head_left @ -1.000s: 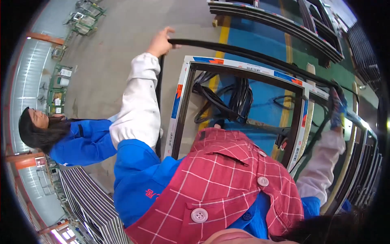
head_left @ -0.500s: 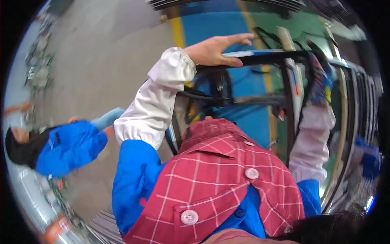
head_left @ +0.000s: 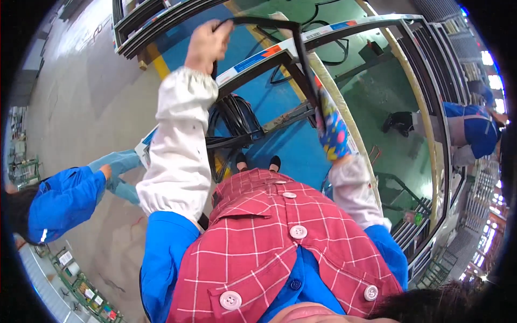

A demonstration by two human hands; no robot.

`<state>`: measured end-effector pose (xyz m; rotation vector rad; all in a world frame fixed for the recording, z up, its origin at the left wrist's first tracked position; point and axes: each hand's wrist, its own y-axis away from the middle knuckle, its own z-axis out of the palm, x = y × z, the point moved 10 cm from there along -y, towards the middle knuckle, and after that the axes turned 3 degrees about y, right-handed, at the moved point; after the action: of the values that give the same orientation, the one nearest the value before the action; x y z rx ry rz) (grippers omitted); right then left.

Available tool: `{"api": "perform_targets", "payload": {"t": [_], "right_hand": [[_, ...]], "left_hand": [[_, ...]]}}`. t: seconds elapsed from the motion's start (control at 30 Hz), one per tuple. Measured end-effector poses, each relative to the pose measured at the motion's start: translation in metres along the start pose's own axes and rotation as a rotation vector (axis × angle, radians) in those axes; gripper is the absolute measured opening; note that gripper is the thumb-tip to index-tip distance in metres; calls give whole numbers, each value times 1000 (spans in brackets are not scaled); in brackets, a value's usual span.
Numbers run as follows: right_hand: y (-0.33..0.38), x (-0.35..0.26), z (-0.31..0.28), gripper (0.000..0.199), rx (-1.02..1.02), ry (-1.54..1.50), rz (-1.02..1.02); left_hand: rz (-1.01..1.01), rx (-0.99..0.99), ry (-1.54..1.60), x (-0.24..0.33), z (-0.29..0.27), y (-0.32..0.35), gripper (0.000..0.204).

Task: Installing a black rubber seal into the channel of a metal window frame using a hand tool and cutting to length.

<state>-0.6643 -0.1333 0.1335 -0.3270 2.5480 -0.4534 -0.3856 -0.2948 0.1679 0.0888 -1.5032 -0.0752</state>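
Blue-and-orange labels (head_left: 258,58) mark the frame (head_left: 228,76) near the black strip (head_left: 269,22) both hands (head_left: 207,47) (head_left: 334,129) grip.

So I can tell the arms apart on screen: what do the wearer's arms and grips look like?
Blue sleeves meet white, gathered oversleeves on both sides. The left grip is bare; the right grip wears a blue patterned glove with yellow and reddish spots.

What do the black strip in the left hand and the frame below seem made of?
Black strip: probably rubber or soft plastic, dull black, since it hangs in bends. Frame: possibly metal, judging by its slim dark profile; smooth white film seems to cover its upper face.
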Motion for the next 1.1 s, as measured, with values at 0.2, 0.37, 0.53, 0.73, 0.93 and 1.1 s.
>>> {"api": "perform_targets", "payload": {"t": [0.2,0.37,0.53,0.73,0.93,1.1], "right_hand": [[88,38,71,54,-213,-491,458],[96,74,115,54,-260,-653,567],[64,88,101,48,-179,-468,433],[41,105,83,37,-153,-416,527],[33,108,76,30,-179,-279,619],[2,68,22,43,-378,230,382]], "left_hand": [[-696,-119,162,-176,72,101,26],[-605,-116,193,-214,91,97,25],[-599,-86,160,-204,93,82,26],[-550,-95,313,-200,128,65,21],[-593,-110,363,-210,179,57,16],[-654,36,427,-221,186,55,14]]}}
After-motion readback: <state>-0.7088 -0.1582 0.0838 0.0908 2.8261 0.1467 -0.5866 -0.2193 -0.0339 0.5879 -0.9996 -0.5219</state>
